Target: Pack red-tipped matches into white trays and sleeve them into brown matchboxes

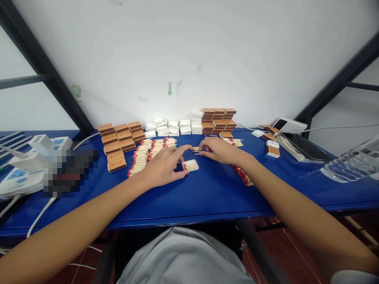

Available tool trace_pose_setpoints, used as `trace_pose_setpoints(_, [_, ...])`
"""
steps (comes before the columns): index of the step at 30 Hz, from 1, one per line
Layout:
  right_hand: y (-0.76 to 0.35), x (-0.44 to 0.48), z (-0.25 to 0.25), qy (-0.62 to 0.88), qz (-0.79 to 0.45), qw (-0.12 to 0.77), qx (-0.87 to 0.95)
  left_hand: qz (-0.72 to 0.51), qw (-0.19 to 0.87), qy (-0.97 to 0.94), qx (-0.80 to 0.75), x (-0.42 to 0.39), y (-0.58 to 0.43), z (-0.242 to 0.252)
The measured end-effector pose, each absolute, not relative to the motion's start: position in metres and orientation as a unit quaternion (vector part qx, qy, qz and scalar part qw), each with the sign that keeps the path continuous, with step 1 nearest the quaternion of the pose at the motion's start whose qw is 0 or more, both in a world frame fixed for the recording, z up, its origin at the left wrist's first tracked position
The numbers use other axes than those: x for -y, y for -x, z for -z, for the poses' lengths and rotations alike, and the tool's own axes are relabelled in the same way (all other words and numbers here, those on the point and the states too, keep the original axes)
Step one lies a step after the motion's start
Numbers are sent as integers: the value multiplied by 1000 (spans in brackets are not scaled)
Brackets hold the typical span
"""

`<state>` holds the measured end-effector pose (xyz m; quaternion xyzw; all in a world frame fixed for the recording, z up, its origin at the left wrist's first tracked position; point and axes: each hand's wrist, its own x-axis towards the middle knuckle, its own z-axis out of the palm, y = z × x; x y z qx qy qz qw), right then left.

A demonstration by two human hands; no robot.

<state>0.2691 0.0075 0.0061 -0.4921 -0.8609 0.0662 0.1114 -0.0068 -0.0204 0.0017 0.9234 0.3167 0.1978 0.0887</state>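
Observation:
My right hand (217,150) has its fingers closed on a few matches (194,149), their red heads pointing left. My left hand (164,165) is spread, with its index finger reaching close to those match heads. Its thumb lies against the near left side of a white matchbox tray (194,165), which contains some matches. Under and behind the left hand are rows of red-headed matches (142,156). Another row of matches (243,176) lies partly beneath my right forearm, and more matches (235,141) show behind the right wrist.
Brown matchboxes (116,162) are stacked at the left. White trays (173,127) and more brown boxes (219,125) stand along the wall. On the blue table (189,201) are a power strip (17,173) at left, a white device (289,125) and clear plastic wrapping (352,163) at right.

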Motion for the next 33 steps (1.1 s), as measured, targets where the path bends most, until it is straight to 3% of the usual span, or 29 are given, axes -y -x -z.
trace_pose_setpoints(21, [-261,14,-26,470,-199,111,853,-199,90,-926,-308,19,8,1])
trace_pose_setpoints(28, [-239,30,-23,414,-187,113,884,-211,87,-927,-296,17,9,3])
trace_pose_setpoints(33, [-246,18,-21,451,-122,137,873,-206,92,-928,-295,17,9,2])
